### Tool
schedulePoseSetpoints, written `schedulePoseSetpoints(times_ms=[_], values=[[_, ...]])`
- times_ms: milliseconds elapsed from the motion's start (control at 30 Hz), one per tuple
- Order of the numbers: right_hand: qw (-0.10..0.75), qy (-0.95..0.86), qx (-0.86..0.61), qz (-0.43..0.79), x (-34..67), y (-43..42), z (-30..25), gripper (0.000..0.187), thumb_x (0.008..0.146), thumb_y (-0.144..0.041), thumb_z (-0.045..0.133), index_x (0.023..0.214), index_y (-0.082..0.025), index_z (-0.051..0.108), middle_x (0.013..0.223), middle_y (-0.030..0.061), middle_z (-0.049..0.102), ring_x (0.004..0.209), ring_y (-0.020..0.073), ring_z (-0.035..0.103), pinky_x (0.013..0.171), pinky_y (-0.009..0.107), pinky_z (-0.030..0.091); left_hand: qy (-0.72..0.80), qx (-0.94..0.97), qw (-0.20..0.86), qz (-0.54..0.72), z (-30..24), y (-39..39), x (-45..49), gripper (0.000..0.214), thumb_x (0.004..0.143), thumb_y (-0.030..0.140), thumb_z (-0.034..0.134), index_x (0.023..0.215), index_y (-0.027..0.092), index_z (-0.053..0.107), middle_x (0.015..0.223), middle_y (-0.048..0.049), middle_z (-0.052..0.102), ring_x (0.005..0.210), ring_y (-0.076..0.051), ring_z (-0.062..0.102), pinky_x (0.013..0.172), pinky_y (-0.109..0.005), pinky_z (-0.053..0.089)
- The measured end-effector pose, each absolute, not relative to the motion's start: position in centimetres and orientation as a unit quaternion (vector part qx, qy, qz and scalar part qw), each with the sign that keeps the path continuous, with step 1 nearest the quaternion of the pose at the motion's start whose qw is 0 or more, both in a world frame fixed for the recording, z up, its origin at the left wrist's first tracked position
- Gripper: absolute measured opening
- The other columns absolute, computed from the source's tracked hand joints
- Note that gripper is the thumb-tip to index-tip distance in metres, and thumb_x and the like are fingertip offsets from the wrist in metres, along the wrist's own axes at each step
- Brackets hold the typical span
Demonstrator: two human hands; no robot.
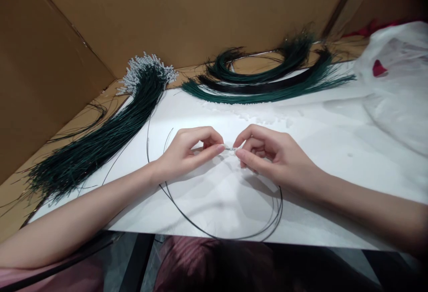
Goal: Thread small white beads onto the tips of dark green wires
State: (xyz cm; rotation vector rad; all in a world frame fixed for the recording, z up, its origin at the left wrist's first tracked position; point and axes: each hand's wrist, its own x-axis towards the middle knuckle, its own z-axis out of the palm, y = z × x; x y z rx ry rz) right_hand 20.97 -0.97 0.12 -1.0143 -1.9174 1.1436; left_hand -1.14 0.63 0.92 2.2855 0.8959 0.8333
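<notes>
My left hand [192,149] and my right hand [267,151] meet over the middle of a white work surface [214,207]. Each pinches thumb against forefinger, with a short stretch of thin dark wire [229,149] showing in the small gap between the fingertips. A tiny pale bit seems to be on the wire, too small to name. The rest of the wire curves below my hands in a wide loop, close to the front edge. Left of my left hand lies a thick bundle of dark green wires [110,136] with white beaded tips [133,76] at its far end.
Curved bundles of green and black wire [264,93] lie at the back. Small white bits [254,119] are scattered in front of them. A translucent plastic bag [397,96] with something red [379,69] stands at the right. Brown cardboard-like walls [187,15] enclose the back and left.
</notes>
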Motion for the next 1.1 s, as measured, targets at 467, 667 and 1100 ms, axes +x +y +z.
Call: schedulePoseSetpoints(times_ms=[467,667,1100], values=[[0.328,-0.762,-0.388,0.401,20.84,-0.88,-0.12,0.004,0.084,-0.017,0.058,0.080,-0.016,0.059,0.055,-0.0066,0.048,0.049,0.0049,0.041,0.044,0.019,0.030,0.336,0.838,0.319,0.288,0.49,0.34,-0.48,0.013,0.093,0.025,0.057,0.088,0.014,0.061,0.078,-0.0001,0.060,0.069,-0.006,0.052,0.057,-0.017,0.039],[0.333,-0.756,-0.386,0.410,20.79,-0.82,0.09,0.007,0.085,-0.019,0.057,0.079,-0.016,0.059,0.055,-0.0060,0.048,0.049,0.0051,0.041,0.045,0.019,0.030,0.340,0.821,0.356,0.290,0.59,0.46,-0.79,0.017,0.095,0.029,0.056,0.093,0.014,0.064,0.082,-0.0013,0.062,0.072,-0.007,0.054,0.063,-0.019,0.041],[0.331,-0.754,-0.384,0.419,20.78,-0.80,-0.15,0.012,0.089,-0.027,0.057,0.082,-0.016,0.057,0.062,-0.0028,0.053,0.052,0.0078,0.045,0.048,0.022,0.034,0.346,0.837,0.331,0.266,0.68,0.64,-0.69,0.019,0.096,0.030,0.053,0.088,0.015,0.059,0.077,0.0021,0.056,0.066,-0.006,0.045,0.059,-0.018,0.035]])
